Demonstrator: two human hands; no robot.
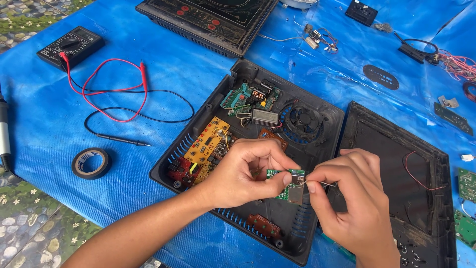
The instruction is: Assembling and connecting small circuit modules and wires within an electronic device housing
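Your left hand point(238, 173) pinches the small green circuit board point(285, 183), your right hand point(352, 198) nips a thin metal pin point(325, 183) beside it, above the open black casing point(317, 228).

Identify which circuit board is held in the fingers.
The small green board, pinched by the left hand above the open casing; the yellow board lies inside it.

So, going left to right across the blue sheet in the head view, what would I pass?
Black multimeter → roll of black tape → yellow circuit board → left hand → small green circuit board → right hand → black glass top panel.
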